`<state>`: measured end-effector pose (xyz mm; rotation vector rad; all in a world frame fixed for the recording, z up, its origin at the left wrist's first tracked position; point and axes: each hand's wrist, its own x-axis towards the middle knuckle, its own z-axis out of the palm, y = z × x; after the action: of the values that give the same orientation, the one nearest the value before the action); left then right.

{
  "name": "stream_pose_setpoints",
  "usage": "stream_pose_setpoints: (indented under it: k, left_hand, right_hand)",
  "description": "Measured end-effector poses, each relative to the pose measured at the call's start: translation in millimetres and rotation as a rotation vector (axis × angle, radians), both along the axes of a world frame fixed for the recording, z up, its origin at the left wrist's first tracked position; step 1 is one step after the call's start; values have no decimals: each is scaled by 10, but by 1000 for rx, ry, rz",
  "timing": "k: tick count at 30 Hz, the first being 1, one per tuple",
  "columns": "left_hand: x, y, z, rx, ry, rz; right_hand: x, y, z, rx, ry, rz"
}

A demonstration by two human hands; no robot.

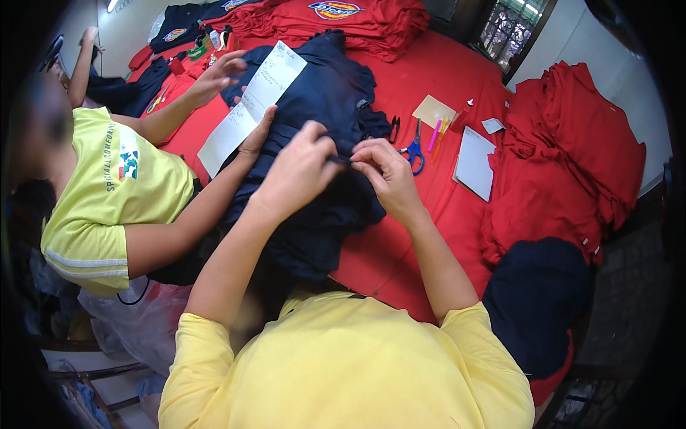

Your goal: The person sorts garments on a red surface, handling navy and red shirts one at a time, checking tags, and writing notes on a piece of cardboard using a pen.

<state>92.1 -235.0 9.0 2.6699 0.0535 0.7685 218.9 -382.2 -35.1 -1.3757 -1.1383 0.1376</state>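
A dark navy garment (321, 79) lies bunched on the red-covered table in front of me, its near part hanging over the front edge. My left hand (304, 168) is closed, with thumb and fingers pinching the navy cloth. Close beside it, my right hand (386, 175) pinches a bit of the same garment between thumb and fingertips. The small stretch of cloth between the two hands is slightly blurred, so its detail cannot be made out. Just beyond my right hand lie blue-handled scissors (414, 155) and small black snips (394, 129).
At my left, a co-worker in a yellow-green shirt (118, 193) holds a handwritten paper sheet (254, 107). Rightward lie a pink pen (434, 136), a brown card (432, 112), a white notepad (474, 164) and piled red garments (564, 143). A dark cloth (539, 304) hangs nearby; more red shirts (357, 28) lie behind.
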Motion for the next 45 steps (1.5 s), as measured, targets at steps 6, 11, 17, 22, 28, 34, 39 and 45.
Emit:
stream_pose_setpoints:
  k: [6, 11, 17, 22, 28, 34, 39, 45]
  left_hand:
    - [-90, 396, 320, -304, 73, 43]
    - [-84, 167, 214, -100, 387, -50]
    - [-77, 27, -59, 15, 66, 139]
    - [-128, 199, 146, -298, 176, 51]
    - [-183, -240, -12, 20, 270, 40]
    - [-156, 114, -2, -130, 197, 85]
    - [-185, 255, 21, -284, 124, 207]
    - [-131, -367, -38, 159, 101, 108]
  right_hand:
    - [79, -204, -167, -501, -190, 209]
    - [153, -34, -225, -416, -269, 167]
    - [118, -51, -139, -390, 92, 202]
    - [173, -299, -256, -602, -235, 299]
    - [87, -124, -44, -497, 195, 148]
    - [121, -210, -103, -234, 426, 171]
    - [47, -340, -306, -574, -235, 274]
    - [138, -177, -171, -350, 114, 100]
